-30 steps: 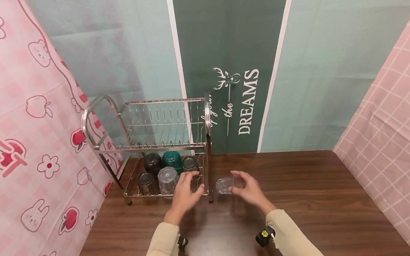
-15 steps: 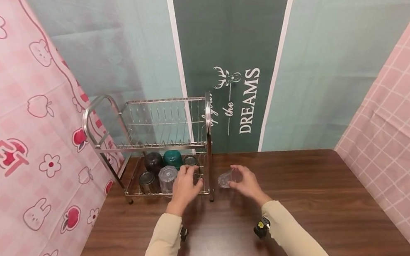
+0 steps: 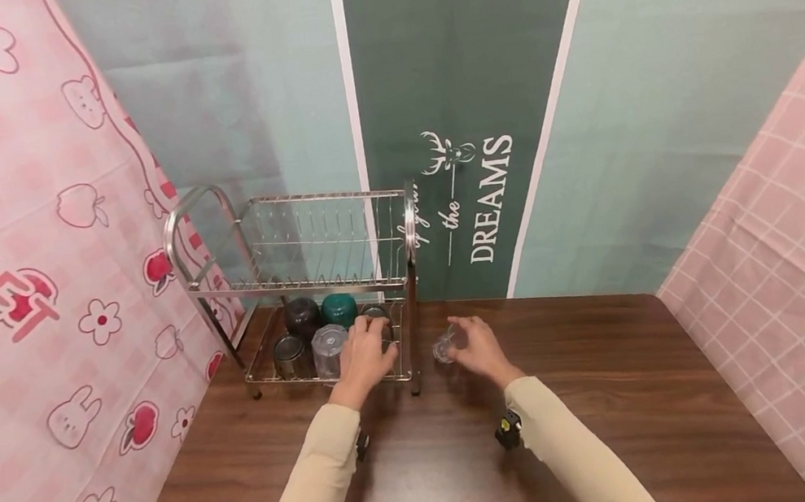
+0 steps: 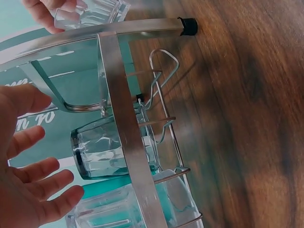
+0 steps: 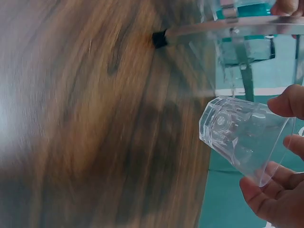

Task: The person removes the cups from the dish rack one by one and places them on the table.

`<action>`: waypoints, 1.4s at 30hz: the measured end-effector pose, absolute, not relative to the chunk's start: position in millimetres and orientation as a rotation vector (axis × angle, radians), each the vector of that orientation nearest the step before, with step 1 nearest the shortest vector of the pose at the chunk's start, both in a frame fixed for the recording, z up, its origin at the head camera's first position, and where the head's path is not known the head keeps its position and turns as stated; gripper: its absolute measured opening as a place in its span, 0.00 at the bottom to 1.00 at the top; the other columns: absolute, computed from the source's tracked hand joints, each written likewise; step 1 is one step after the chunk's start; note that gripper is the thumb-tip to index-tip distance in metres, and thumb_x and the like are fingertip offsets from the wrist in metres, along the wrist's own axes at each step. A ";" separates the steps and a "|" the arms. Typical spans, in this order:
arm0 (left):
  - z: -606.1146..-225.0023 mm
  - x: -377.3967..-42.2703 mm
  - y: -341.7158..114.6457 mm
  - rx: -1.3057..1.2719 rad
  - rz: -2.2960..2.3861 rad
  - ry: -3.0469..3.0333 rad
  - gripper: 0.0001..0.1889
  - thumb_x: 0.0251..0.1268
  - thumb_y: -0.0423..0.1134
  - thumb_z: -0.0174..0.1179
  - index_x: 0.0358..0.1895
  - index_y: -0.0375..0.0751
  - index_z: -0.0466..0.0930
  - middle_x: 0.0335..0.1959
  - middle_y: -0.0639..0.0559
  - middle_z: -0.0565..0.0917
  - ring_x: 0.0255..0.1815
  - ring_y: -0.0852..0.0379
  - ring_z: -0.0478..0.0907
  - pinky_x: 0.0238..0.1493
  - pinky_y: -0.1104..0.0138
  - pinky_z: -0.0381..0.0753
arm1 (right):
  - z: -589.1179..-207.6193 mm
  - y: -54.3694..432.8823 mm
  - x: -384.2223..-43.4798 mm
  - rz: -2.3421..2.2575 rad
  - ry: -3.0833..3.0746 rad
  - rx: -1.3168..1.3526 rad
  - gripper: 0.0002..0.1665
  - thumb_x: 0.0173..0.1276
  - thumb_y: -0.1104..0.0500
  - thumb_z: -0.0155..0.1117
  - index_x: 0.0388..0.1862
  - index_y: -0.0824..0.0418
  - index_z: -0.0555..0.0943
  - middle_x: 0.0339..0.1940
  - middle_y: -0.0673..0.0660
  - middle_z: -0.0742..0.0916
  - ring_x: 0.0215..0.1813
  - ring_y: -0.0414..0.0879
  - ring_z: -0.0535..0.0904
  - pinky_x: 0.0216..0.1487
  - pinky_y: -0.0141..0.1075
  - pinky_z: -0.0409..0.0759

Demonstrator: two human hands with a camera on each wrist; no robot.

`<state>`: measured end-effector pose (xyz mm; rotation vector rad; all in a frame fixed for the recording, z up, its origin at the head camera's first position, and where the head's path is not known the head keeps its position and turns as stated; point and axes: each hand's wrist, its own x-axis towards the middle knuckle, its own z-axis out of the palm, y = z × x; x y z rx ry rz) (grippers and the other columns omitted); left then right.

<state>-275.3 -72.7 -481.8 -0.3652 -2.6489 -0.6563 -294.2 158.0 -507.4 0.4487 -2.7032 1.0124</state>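
Observation:
My right hand [image 3: 482, 345] holds a clear faceted plastic cup [image 5: 242, 133] near its rim, thumb on one side and fingers on the other. The cup is tilted, its base angled down toward the table, just right of the metal dish rack [image 3: 410, 226]. My left hand [image 3: 365, 357] hovers in front of the rack's lower tier, fingers spread and slightly bent, nothing in its grasp. Closest to it in the left wrist view are a grey-tinted glass [image 4: 102, 147] and a clear ribbed cup [image 4: 104, 209] on that tier.
Also on the lower tier are a dark cup [image 3: 302, 317], a teal cup [image 3: 338, 310] and another grey glass [image 3: 292, 357], all upside down. The rack's upper tier has wire plate slots. Curtains enclose the wooden table [image 3: 594, 394] at the back and sides.
My right hand has shifted slightly toward the back of the table, and the cup has swung from lying sideways to base-down and tilted. The left hand has crept forward a little.

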 end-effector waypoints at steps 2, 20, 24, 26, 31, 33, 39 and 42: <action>-481.4 -277.3 -71.0 -0.366 -0.660 -2.663 0.21 0.53 0.40 0.66 0.51 0.38 0.77 0.47 0.40 0.71 0.45 0.44 0.71 0.38 0.54 0.75 | -506.0 158.7 -295.9 0.964 -2.726 0.441 0.34 0.45 0.63 0.72 0.55 0.66 0.77 0.46 0.68 0.78 0.49 0.64 0.73 0.49 0.53 0.71; -482.6 -292.7 -65.4 -0.380 -0.491 -2.721 0.21 0.57 0.42 0.62 0.53 0.39 0.76 0.50 0.37 0.70 0.46 0.42 0.71 0.35 0.52 0.75 | -507.2 150.4 -314.7 0.684 -2.883 0.452 0.36 0.47 0.59 0.68 0.59 0.63 0.76 0.51 0.67 0.76 0.50 0.62 0.70 0.44 0.50 0.74; -481.4 -294.3 -65.0 -0.367 -0.490 -2.729 0.20 0.57 0.42 0.62 0.53 0.39 0.76 0.52 0.36 0.69 0.48 0.42 0.70 0.37 0.51 0.75 | -507.2 148.1 -316.6 0.676 -2.909 0.439 0.36 0.48 0.59 0.69 0.60 0.62 0.75 0.53 0.67 0.75 0.51 0.61 0.70 0.44 0.50 0.74; -480.7 -295.0 -64.9 -0.360 -0.495 -2.735 0.20 0.57 0.42 0.62 0.53 0.39 0.76 0.53 0.36 0.69 0.48 0.41 0.70 0.38 0.51 0.75 | -507.6 147.3 -317.2 0.671 -2.926 0.424 0.36 0.48 0.59 0.69 0.61 0.61 0.74 0.53 0.67 0.75 0.51 0.61 0.70 0.44 0.50 0.75; -482.4 -298.5 -64.7 -0.335 -0.494 -2.757 0.21 0.57 0.42 0.62 0.53 0.38 0.76 0.52 0.37 0.69 0.48 0.42 0.69 0.38 0.50 0.74 | -511.5 145.0 -319.0 0.655 -2.948 0.413 0.36 0.48 0.59 0.68 0.61 0.61 0.74 0.54 0.68 0.75 0.52 0.61 0.70 0.42 0.52 0.75; -484.0 -300.8 -64.2 -0.327 -0.488 -2.766 0.21 0.57 0.41 0.62 0.54 0.38 0.75 0.52 0.37 0.69 0.49 0.42 0.68 0.38 0.51 0.74 | -513.4 143.9 -319.8 0.652 -2.953 0.409 0.36 0.48 0.59 0.68 0.61 0.61 0.74 0.55 0.68 0.74 0.52 0.61 0.70 0.42 0.52 0.75; -489.1 -307.9 -61.9 -0.326 -0.498 -2.747 0.23 0.54 0.40 0.65 0.54 0.37 0.75 0.52 0.35 0.68 0.50 0.41 0.67 0.36 0.50 0.75 | -518.3 140.5 -320.5 0.610 -2.971 0.376 0.35 0.50 0.58 0.67 0.61 0.60 0.75 0.56 0.68 0.74 0.53 0.62 0.70 0.41 0.51 0.75; -491.2 -310.1 -61.8 -0.301 -0.483 -2.746 0.23 0.53 0.40 0.66 0.53 0.36 0.76 0.51 0.35 0.67 0.51 0.40 0.66 0.36 0.50 0.74 | -520.5 137.8 -320.5 0.594 -2.974 0.376 0.35 0.51 0.58 0.66 0.61 0.60 0.75 0.56 0.68 0.74 0.54 0.62 0.70 0.42 0.51 0.75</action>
